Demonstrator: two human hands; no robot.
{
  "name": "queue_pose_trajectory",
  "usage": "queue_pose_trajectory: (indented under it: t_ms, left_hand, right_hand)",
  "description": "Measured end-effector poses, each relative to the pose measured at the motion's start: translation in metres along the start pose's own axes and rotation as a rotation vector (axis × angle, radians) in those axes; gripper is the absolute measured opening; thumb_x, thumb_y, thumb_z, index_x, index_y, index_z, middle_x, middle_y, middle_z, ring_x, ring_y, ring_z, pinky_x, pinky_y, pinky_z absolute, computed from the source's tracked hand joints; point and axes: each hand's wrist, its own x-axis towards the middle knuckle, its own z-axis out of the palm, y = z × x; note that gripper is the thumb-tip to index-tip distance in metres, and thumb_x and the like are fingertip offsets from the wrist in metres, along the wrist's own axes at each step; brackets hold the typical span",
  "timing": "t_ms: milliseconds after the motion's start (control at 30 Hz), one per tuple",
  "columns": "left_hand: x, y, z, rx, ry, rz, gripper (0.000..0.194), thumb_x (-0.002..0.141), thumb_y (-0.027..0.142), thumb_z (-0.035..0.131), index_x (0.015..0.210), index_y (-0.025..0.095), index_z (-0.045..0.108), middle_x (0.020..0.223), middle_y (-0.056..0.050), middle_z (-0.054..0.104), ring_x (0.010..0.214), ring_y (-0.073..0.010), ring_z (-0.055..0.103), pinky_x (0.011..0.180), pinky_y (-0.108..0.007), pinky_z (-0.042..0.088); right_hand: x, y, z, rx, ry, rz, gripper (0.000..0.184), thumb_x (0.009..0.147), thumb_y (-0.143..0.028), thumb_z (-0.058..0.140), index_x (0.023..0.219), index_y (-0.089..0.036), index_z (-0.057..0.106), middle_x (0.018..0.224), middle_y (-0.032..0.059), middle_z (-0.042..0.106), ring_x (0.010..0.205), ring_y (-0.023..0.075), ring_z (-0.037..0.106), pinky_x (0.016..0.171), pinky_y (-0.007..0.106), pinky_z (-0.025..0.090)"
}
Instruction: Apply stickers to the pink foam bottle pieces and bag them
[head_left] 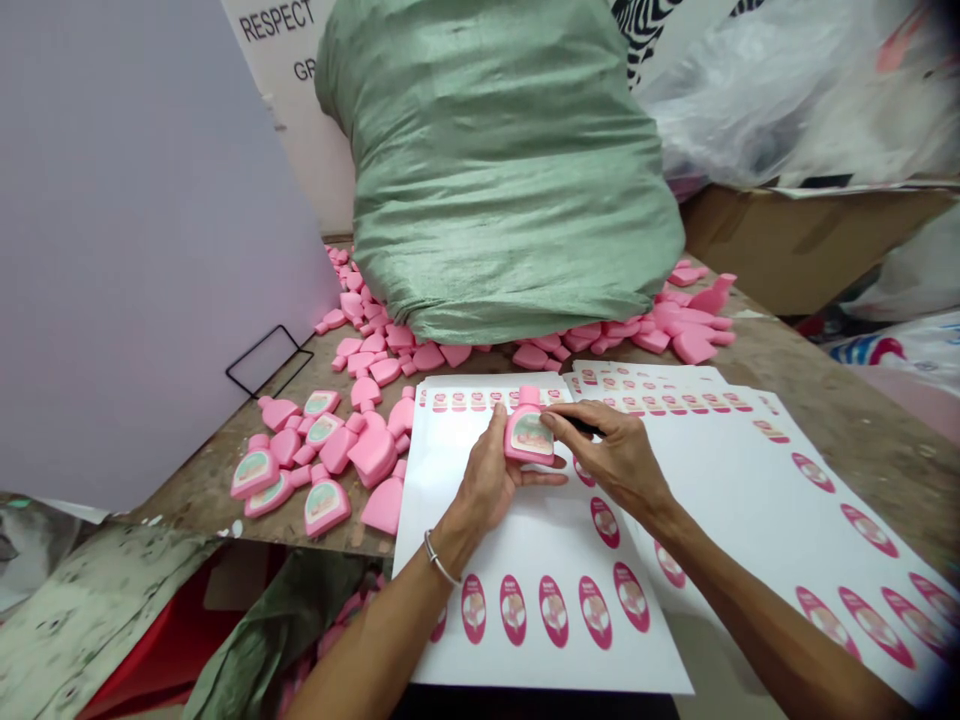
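Note:
A small pink toy bottle [529, 436] with a pale green label on its front stands upright in my left hand [489, 470], whose thumb and fingers close round its left side and base. My right hand [616, 452] reaches in from the right. Its thumb and fingertips press at the label's right edge, and a thin black tool, its kind unclear, is pinched in the fingers. Under both hands lies a white sticker sheet [480, 520] with pink oval stickers along its bottom and right side and a row of small ones at the top.
More sticker sheets [735, 480] lie to the right. Labelled and plain pink bottles [326, 505] are heaped at the left, others around a large green sack [510, 190]. A black wire stand [270, 362] is near the pale panel [150, 230]. A cardboard box [795, 245] stands at the right.

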Motion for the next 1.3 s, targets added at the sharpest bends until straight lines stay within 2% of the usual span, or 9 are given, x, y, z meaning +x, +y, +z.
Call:
queue_pose_trajectory:
  t_ms: [267, 467, 533, 667, 800, 900, 1000, 1167, 1300]
  left_hand:
    - [-0.003, 0.002, -0.006, 0.098, -0.166, 0.068, 0.033, 0.079, 0.032, 0.067, 0.104, 0.012, 0.057, 0.095, -0.009, 0.065, 0.078, -0.0183, 0.067, 0.069, -0.034, 0.058]
    - [-0.027, 0.005, -0.010, 0.202, -0.198, 0.079, 0.033, 0.081, 0.034, 0.063, 0.105, 0.014, 0.055, 0.095, -0.008, 0.063, 0.078, -0.0186, 0.066, 0.070, -0.037, 0.057]
    - [-0.043, 0.015, -0.020, 0.347, -0.116, 0.105, 0.029, 0.083, 0.034, 0.060, 0.104, 0.014, 0.056, 0.094, -0.009, 0.066, 0.076, -0.0187, 0.066, 0.072, -0.035, 0.056]
    - [-0.080, 0.047, -0.072, 0.858, 0.416, 0.295, 0.030, 0.084, 0.033, 0.054, 0.109, 0.016, 0.058, 0.091, -0.007, 0.069, 0.080, -0.0199, 0.065, 0.072, -0.030, 0.052]
    - [-0.108, 0.075, -0.156, 1.344, 0.879, 0.523, 0.045, 0.080, 0.020, 0.050, 0.125, 0.015, 0.052, 0.114, -0.011, 0.063, 0.105, -0.0264, 0.059, 0.093, -0.041, 0.046]
    - [-0.116, 0.089, -0.209, 1.603, 0.959, 0.644, 0.051, 0.078, 0.018, 0.048, 0.129, 0.010, 0.048, 0.126, -0.017, 0.054, 0.121, -0.0308, 0.047, 0.104, -0.048, 0.036]
    - [-0.115, 0.105, -0.246, 1.586, 0.967, 0.622, 0.061, 0.080, 0.033, 0.055, 0.134, 0.008, 0.042, 0.133, -0.021, 0.047, 0.127, -0.0350, 0.038, 0.107, -0.054, 0.028]
    - [-0.099, 0.150, -0.300, 1.344, 0.774, 0.570, 0.052, 0.088, 0.044, 0.040, 0.130, 0.016, 0.048, 0.137, -0.015, 0.048, 0.131, -0.0282, 0.040, 0.109, -0.048, 0.029]
    - [-0.070, 0.180, -0.334, 1.258, 0.718, 0.597, 0.046, 0.091, 0.042, 0.030, 0.117, 0.017, 0.059, 0.121, -0.011, 0.062, 0.121, -0.0262, 0.050, 0.105, -0.044, 0.036]
  right_hand:
    - [0.004, 0.007, -0.001, -0.309, 0.067, -0.051, 0.030, 0.079, -0.048, 0.062, 0.091, -0.022, 0.071, 0.088, 0.0064, 0.072, 0.085, 0.0243, 0.064, 0.080, 0.040, 0.049]
    - [0.015, 0.014, 0.003, 0.002, -0.149, 0.143, 0.047, 0.071, -0.056, 0.067, 0.104, -0.023, 0.065, 0.104, 0.0059, 0.070, 0.093, 0.0232, 0.066, 0.081, 0.036, 0.053]
    - [0.021, 0.021, 0.008, -0.014, -0.135, 0.167, 0.048, 0.070, -0.058, 0.067, 0.100, -0.021, 0.067, 0.099, 0.0070, 0.070, 0.088, 0.0238, 0.067, 0.078, 0.036, 0.054]
    - [0.025, 0.016, 0.037, -0.055, -0.245, 0.101, 0.045, 0.075, -0.058, 0.061, 0.099, -0.021, 0.068, 0.083, 0.0067, 0.070, 0.069, 0.0221, 0.066, 0.060, 0.033, 0.053]
    - [0.016, -0.022, 0.084, -0.179, -0.477, -0.141, 0.043, 0.079, -0.049, 0.059, 0.113, -0.022, 0.062, 0.107, 0.0083, 0.069, 0.096, 0.0262, 0.065, 0.080, 0.039, 0.052]
    - [0.021, -0.044, 0.118, -0.390, -0.617, -0.272, 0.066, 0.072, -0.051, 0.065, 0.127, -0.017, 0.052, 0.120, 0.0159, 0.062, 0.110, 0.0333, 0.058, 0.086, 0.045, 0.049]
    - [0.043, -0.050, 0.144, -0.535, -0.736, -0.270, 0.086, 0.065, -0.058, 0.068, 0.132, -0.009, 0.044, 0.122, 0.0223, 0.058, 0.114, 0.0379, 0.054, 0.088, 0.047, 0.045]
    - [0.080, -0.059, 0.172, -0.699, -1.024, -0.237, 0.079, 0.052, -0.064, 0.070, 0.109, -0.012, 0.055, 0.108, 0.0195, 0.063, 0.100, 0.0374, 0.059, 0.078, 0.044, 0.046]
    - [0.085, -0.072, 0.187, -0.767, -1.086, -0.223, 0.080, 0.047, -0.065, 0.073, 0.105, -0.013, 0.054, 0.102, 0.0173, 0.063, 0.096, 0.0359, 0.060, 0.075, 0.041, 0.045]
